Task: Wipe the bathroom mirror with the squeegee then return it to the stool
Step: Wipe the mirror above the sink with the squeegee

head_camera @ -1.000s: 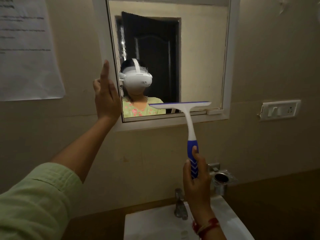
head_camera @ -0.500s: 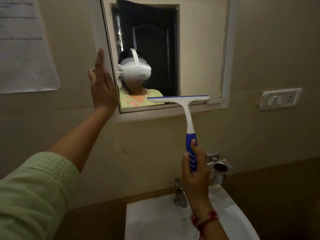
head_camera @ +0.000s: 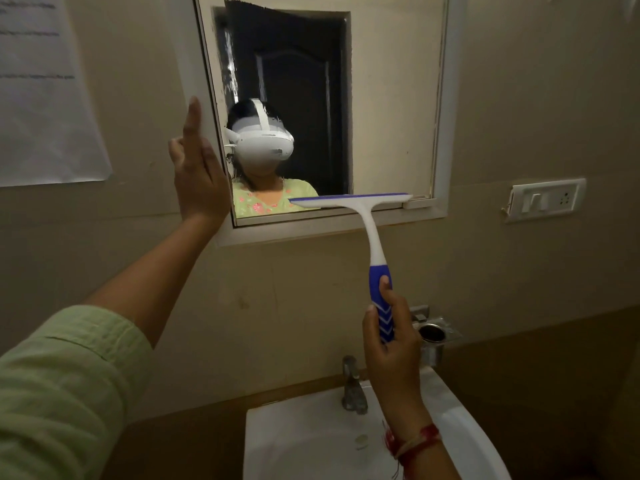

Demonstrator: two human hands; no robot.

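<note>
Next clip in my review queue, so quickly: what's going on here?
A person is wiping a bathroom mirror. The right hand grips the blue handle of a squeegee, with its blade at the mirror's bottom edge on the right side. The left hand, open, is raised against the mirror's left frame. A white sink sits below. No stool is in view.

Wall-mounted framed mirror (head_camera: pixel 391 98) above white ceramic sink (head_camera: pixel 464 420); metal tap (head_camera: pixel 353 386) at sink's back edge. White-and-blue plastic squeegee (head_camera: pixel 367 230): blade along mirror's bottom edge, handle hanging down into right hand (head_camera: pixel 391 341). Left hand (head_camera: pixel 199 171) at mirror's left frame. White paper sheet (head_camera: pixel 41 98) far left on wall, white switch plate (head_camera: pixel 543 199) right of mirror, metal cup holder (head_camera: pixel 433 337) just right of right hand.
</note>
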